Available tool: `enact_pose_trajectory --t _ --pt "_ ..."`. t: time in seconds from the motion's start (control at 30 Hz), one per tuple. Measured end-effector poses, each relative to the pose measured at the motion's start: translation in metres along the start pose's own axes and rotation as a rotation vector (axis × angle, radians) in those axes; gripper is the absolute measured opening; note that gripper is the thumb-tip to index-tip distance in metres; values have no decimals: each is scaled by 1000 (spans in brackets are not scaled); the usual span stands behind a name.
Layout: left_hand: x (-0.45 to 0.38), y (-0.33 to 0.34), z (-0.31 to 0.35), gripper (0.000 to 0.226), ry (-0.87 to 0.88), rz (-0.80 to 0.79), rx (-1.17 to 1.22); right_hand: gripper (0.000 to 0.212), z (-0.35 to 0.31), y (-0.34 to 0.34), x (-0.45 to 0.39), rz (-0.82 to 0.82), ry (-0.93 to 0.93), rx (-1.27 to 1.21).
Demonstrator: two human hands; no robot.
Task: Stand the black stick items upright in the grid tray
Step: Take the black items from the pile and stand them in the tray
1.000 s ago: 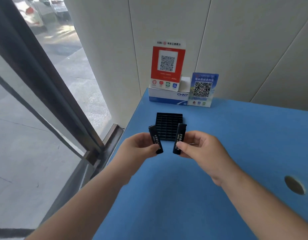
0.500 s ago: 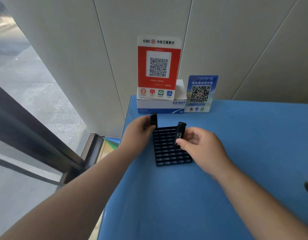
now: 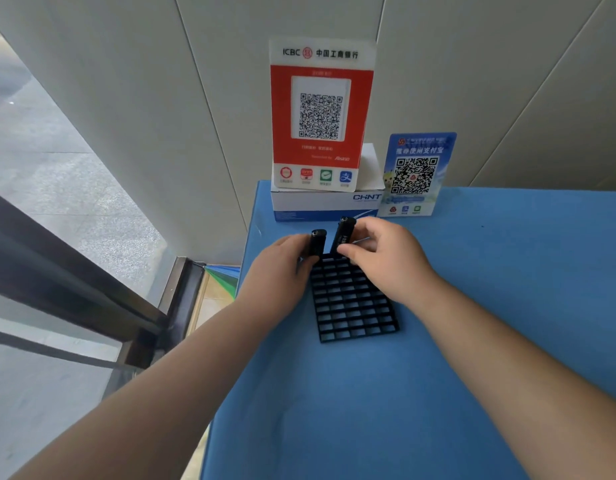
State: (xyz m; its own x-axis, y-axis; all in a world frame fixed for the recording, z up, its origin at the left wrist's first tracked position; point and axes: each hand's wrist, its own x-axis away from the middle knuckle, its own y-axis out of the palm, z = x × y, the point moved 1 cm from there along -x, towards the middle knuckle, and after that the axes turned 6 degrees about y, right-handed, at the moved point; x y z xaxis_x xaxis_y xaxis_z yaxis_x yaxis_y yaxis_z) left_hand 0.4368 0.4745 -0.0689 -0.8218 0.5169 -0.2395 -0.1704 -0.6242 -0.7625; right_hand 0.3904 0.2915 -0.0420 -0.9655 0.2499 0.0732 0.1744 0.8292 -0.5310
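Two black sticks at the far edge of the grid tray (image 3: 351,303); lower ends hidden behind fingers, so seating in cells can't be told. Left hand (image 3: 277,271) grips the left stick (image 3: 317,242) upright. Right hand (image 3: 386,258) pinches the right stick (image 3: 343,233), tilted. Visible tray cells show only blue tabletop (image 3: 369,410).

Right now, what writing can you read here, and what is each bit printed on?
"ICBC 中国工商银行": red and white QR stand sign.
"CHNT": white and blue cardboard box.
Blue QR card: heading too blurred.
Black sticks: white print too small.
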Motion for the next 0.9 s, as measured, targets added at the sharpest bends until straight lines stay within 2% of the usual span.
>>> enact_pose_trajectory --t 0.2,0.33,0.5,0.67,0.9 --pt "-5 -1 1 15 55 -12 -29 22 1 5 -11 -83 -58 76" --pt "-8 -2 -1 18 60 -19 -20 27 2 2 -14 -68 -105 151" --pt "-7 -2 -2 15 56 -10 -11 23 0 1 -19 -80 -142 214" --pt "-8 -2 0 15 42 -4 -7 18 9 1 -18 -67 -104 151" --pt "-11 -2 3 20 -28 -19 -33 20 15 6 -16 -39 -112 228"
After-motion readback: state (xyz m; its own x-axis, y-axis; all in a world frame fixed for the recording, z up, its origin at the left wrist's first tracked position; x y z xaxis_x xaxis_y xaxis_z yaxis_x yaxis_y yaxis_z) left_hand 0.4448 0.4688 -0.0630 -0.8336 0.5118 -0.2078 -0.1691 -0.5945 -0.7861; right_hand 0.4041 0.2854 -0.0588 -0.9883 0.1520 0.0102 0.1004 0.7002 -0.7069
